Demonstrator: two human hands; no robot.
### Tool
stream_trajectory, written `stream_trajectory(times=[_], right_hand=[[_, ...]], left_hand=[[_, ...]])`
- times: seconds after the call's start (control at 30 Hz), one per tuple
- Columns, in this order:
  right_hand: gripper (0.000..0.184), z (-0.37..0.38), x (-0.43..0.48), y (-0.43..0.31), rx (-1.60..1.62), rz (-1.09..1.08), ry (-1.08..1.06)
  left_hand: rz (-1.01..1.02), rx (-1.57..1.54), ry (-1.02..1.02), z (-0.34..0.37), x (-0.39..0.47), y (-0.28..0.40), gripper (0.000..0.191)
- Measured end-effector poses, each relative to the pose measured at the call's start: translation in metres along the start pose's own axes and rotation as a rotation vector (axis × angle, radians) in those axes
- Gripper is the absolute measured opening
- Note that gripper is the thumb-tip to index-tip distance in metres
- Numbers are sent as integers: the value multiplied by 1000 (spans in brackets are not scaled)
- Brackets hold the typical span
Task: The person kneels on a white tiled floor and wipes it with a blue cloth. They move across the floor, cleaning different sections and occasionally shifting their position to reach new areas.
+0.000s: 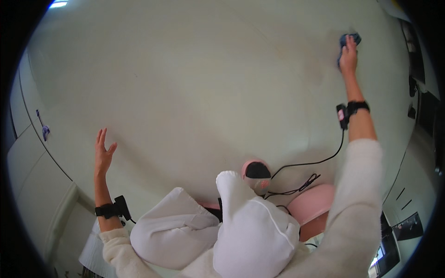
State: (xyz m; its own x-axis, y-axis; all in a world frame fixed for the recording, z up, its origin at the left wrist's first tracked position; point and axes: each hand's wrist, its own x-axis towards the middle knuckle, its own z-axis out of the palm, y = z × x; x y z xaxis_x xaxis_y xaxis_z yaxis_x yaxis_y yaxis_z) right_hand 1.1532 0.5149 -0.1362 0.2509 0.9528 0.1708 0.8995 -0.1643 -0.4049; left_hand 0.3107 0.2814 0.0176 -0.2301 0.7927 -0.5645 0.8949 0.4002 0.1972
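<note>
My right hand [348, 57] is stretched far forward on the right, palm down on a crumpled blue cloth [355, 37]. The cloth lies on the pale, smooth floor [194, 87] and shows beyond my fingertips and along the side of the hand. Over on the left, my left hand [104, 153] holds nothing; its fingers point forward and the thumb stands apart. It appears raised above the floor. Each wrist wears a black strap with a small device, and a cable runs from the right one [342, 116].
A pink basin [313, 201] stands close by my right knee. My foot in a pink and black slipper [256, 172] is in front of me, with looped black cable [306, 184] beside it. White cabinet fronts [31, 173] line the left. A small purple object [46, 132] lies near them.
</note>
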Motion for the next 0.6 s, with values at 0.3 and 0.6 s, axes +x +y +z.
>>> stream_trajectory(times=[0.3, 0.6], right_hand=[[48, 41, -145, -259, 348, -790, -520], [42, 97, 43, -171, 259, -421, -44]], left_hand=[[-10, -4, 26, -9, 48, 46, 91], [57, 31, 85, 49, 119, 100, 134]])
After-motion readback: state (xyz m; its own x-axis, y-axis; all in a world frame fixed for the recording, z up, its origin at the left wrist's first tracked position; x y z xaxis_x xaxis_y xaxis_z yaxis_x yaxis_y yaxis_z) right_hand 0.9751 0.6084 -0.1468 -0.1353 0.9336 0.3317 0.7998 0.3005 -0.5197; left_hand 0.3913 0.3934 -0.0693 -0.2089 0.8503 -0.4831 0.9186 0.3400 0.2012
